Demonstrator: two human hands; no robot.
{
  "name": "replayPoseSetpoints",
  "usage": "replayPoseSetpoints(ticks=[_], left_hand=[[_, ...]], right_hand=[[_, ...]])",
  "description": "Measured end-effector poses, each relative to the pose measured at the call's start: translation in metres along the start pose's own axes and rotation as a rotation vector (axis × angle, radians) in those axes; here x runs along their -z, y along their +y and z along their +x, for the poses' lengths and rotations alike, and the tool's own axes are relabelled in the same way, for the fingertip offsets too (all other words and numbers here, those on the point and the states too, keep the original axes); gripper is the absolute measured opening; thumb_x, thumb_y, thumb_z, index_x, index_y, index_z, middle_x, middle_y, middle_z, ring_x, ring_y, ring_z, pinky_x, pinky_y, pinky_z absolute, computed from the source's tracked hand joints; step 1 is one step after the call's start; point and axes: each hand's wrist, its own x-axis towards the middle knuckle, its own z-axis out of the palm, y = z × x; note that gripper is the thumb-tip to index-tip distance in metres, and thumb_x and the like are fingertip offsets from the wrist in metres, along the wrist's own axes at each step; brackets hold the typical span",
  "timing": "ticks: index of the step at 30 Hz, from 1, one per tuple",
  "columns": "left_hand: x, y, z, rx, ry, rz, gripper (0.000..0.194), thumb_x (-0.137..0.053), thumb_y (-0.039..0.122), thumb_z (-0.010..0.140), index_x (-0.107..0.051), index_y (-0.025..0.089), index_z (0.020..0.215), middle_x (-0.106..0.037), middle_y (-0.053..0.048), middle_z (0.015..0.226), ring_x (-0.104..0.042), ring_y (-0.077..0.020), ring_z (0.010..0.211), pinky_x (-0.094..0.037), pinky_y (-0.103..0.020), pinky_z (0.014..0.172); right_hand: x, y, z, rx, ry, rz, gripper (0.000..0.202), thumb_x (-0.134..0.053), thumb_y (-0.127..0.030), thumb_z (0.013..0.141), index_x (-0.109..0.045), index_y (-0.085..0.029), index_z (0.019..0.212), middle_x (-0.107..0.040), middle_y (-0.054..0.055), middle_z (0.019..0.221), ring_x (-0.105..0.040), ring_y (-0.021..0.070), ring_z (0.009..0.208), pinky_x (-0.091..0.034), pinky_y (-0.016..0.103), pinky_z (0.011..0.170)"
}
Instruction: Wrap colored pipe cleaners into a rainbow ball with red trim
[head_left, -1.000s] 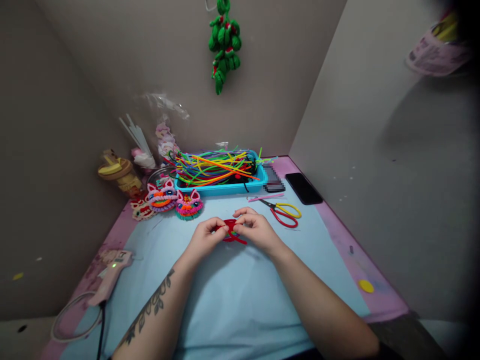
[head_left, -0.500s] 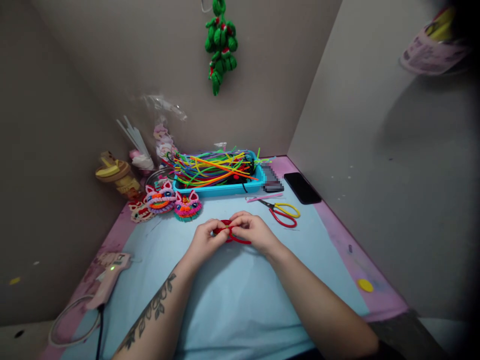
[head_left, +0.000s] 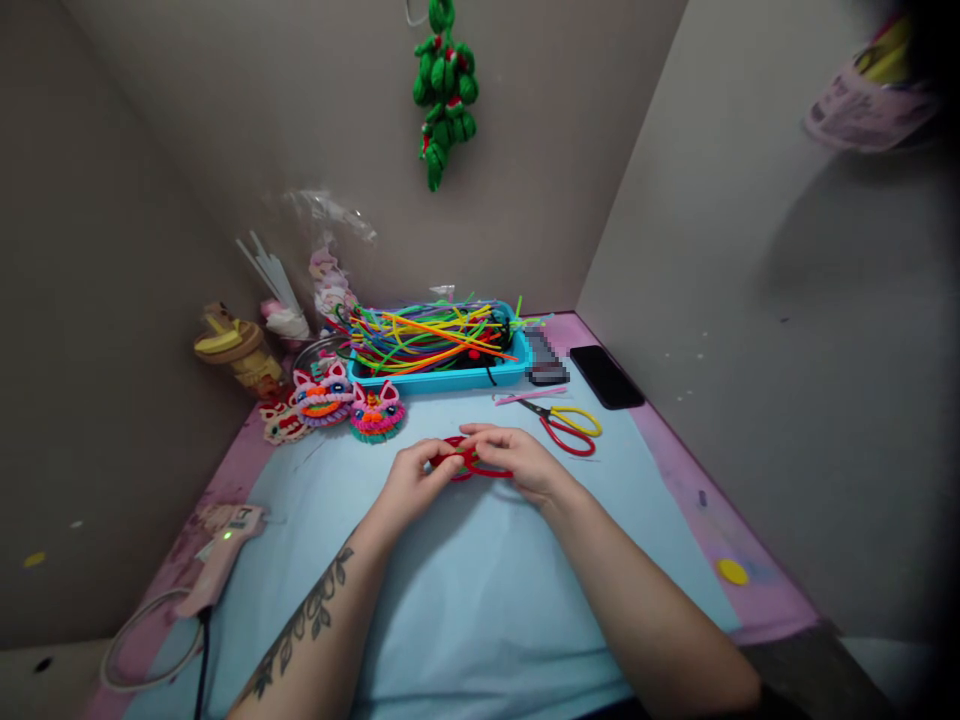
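Note:
Over the middle of the cloth, my left hand (head_left: pixel 417 482) pinches a red pipe cleaner (head_left: pixel 492 472) bent into loops, thumb and forefinger closed on its middle. On the loops' right side, my right hand (head_left: pixel 529 464) has its thumb and fingers on the same piece, the forefinger fairly straight. A small bit of green or yellow shows among the red loops, too small to name. Part of the shape is hidden behind my fingers. Scissors (head_left: pixel 568 428) with one red and one yellow handle lie just beyond my right hand.
A blue basket (head_left: pixel 442 380) full of coloured pipe cleaners stands at the back. Left of it are several fuzzy lion-head figures (head_left: pixel 377 412). A pink glue gun (head_left: pixel 217 565) with a lit green light lies left. A black phone (head_left: pixel 606 377) and a yellow disc (head_left: pixel 732 571) lie right.
My right hand has shifted slightly right, its fingers straighter, and more of the red loops shows between the hands. The left hand keeps its pinch. The whole view has drifted a little.

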Motion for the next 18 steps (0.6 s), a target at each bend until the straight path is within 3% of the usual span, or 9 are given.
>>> replayPoseSetpoints(ticks=[3, 5, 7, 11, 18], left_hand=[[-0.003, -0.003, 0.0, 0.008, 0.104, 0.049, 0.021, -0.058, 0.035, 0.08, -0.066, 0.016, 0.074, -0.066, -0.003, 0.072, -0.056, -0.0161, 0.069, -0.041, -0.025, 0.066], [-0.004, -0.005, 0.0, 0.0, 0.149, 0.075, 0.021, -0.058, 0.034, 0.08, -0.066, 0.016, 0.072, -0.064, -0.003, 0.069, -0.054, -0.0155, 0.067, -0.039, -0.025, 0.064], [-0.003, -0.005, 0.0, -0.014, 0.163, 0.076, 0.02, -0.058, 0.033, 0.079, -0.066, 0.017, 0.072, -0.063, -0.002, 0.068, -0.054, -0.0156, 0.068, -0.039, -0.025, 0.065], [0.003, 0.0, 0.002, -0.009, 0.216, 0.021, 0.02, -0.057, 0.034, 0.08, -0.065, 0.017, 0.072, -0.063, -0.001, 0.069, -0.053, -0.0148, 0.067, -0.039, -0.024, 0.064], [0.0, 0.0, 0.001, -0.008, 0.22, 0.025, 0.021, -0.058, 0.035, 0.08, -0.064, 0.016, 0.073, -0.063, -0.001, 0.069, -0.053, -0.0142, 0.067, -0.039, -0.023, 0.065]], right_hand=[[-0.002, -0.008, -0.003, 0.289, 0.148, -0.345, 0.031, -0.059, -0.05, 0.082, -0.07, -0.022, 0.087, -0.064, 0.008, 0.1, -0.055, 0.0241, 0.103, -0.037, 0.041, 0.095], [-0.007, -0.011, -0.006, 0.389, 0.097, -0.633, 0.02, -0.069, -0.042, 0.076, -0.069, -0.023, 0.084, -0.065, 0.005, 0.089, -0.055, 0.0238, 0.095, -0.037, 0.039, 0.09], [-0.012, -0.012, -0.009, 0.397, 0.05, -0.804, 0.008, -0.066, -0.03, 0.08, -0.067, -0.023, 0.079, -0.065, 0.003, 0.079, -0.055, 0.0217, 0.086, -0.036, 0.038, 0.085], [-0.012, -0.011, -0.01, 0.393, 0.074, -0.891, 0.015, -0.056, -0.019, 0.085, -0.065, -0.022, 0.073, -0.065, 0.003, 0.076, -0.054, 0.0204, 0.083, -0.035, 0.037, 0.081], [-0.022, -0.006, -0.012, 0.424, 0.194, -0.951, 0.008, -0.063, -0.029, 0.082, -0.066, -0.023, 0.087, -0.066, 0.008, 0.091, -0.05, 0.0263, 0.094, -0.031, 0.041, 0.086]])
